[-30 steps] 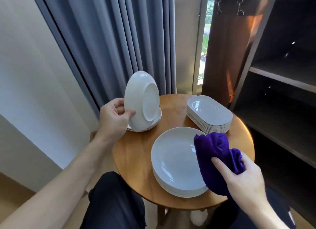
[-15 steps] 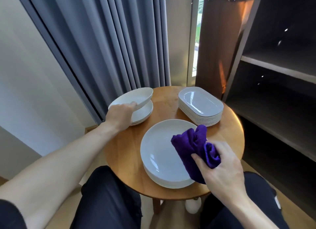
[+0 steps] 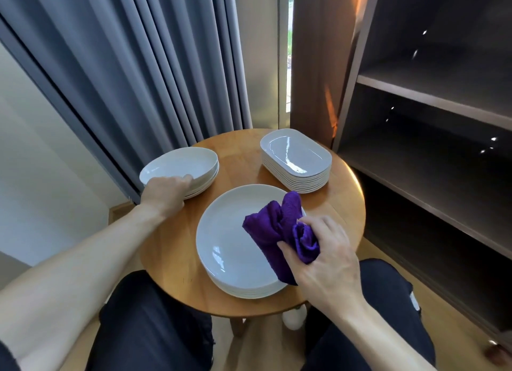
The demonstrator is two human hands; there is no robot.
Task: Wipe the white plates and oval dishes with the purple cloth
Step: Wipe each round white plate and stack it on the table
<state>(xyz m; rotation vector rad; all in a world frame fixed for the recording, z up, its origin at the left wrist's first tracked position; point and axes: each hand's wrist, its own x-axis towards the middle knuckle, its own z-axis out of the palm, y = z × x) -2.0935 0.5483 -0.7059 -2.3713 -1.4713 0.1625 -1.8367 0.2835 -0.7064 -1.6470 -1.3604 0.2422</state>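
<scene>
The deep plate (image 3: 180, 162) has settled onto its stack (image 3: 212, 178), left hand (image 3: 164, 191) gripping its rim, right hand (image 3: 324, 259) clutching purple cloth (image 3: 274, 226).

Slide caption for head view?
Right hand holds purple cloth over plate stack; left hand holds bowl stack; oval dishes beyond.

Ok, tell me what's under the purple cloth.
The purple cloth, gripped by the right hand, covers the right side of the top plate of the round stack. The plate's right rim beneath it is hidden.

Glossy plates (image 3: 232, 240), fuzzy cloth (image 3: 273, 232), wooden table (image 3: 238, 160)
</scene>
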